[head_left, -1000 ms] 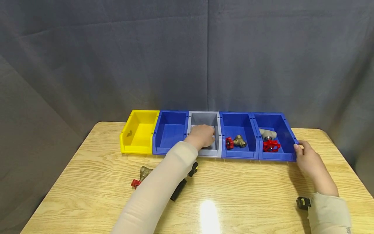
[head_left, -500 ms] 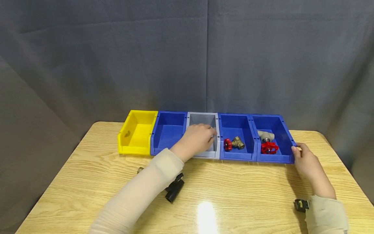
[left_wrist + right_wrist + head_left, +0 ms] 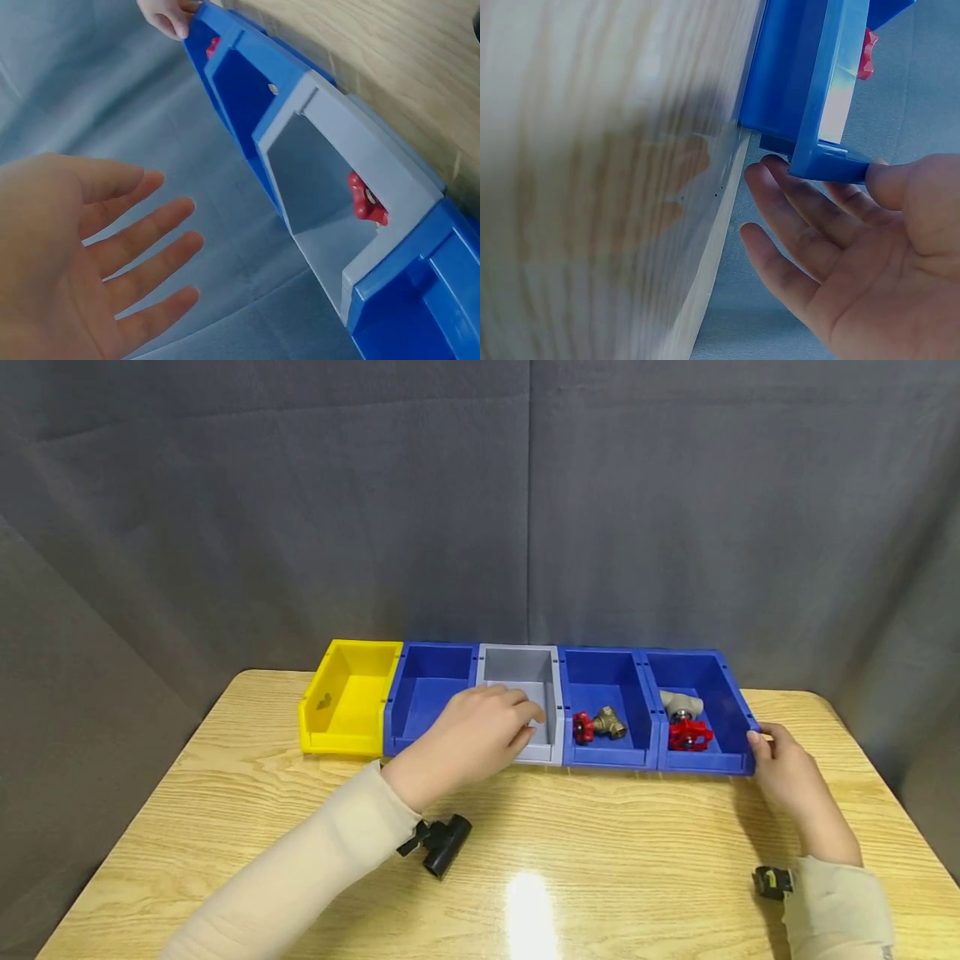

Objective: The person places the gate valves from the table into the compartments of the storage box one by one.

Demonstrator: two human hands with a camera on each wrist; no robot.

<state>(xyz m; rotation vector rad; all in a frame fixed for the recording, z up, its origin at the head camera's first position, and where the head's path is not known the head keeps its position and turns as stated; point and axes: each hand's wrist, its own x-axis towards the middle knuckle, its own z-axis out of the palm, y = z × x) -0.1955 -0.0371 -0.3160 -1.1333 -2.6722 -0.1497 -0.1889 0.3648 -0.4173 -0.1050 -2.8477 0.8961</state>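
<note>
My left hand point(image 3: 480, 731) is above the front of the grey bin point(image 3: 558, 727), fingers spread and holding nothing, as the left wrist view shows. Inside that bin, a red valve handle point(image 3: 366, 199) shows in the left wrist view; in the head view the hand mostly covers it. My right hand point(image 3: 791, 777) grips the front corner of the rightmost blue bin point(image 3: 829, 161), thumb on the wall and fingertips beneath. A grey valve point(image 3: 684, 706) with a red handwheel lies in this bin. The neighbouring blue bin point(image 3: 611, 758) holds a brass valve point(image 3: 609, 723) with a red handle.
A yellow bin point(image 3: 341, 743) and another blue bin point(image 3: 438, 652) continue the row leftward. On the wooden table point(image 3: 637, 860), a black tee-shaped valve point(image 3: 447, 847) lies partly behind the left sleeve. A small black piece point(image 3: 772, 882) with a yellow mark is by the right sleeve.
My left hand has come out of the grey bin, back and left, its fingers loosening. Its sleeve now hides the brass valve on the table. The right hand keeps its grip.
</note>
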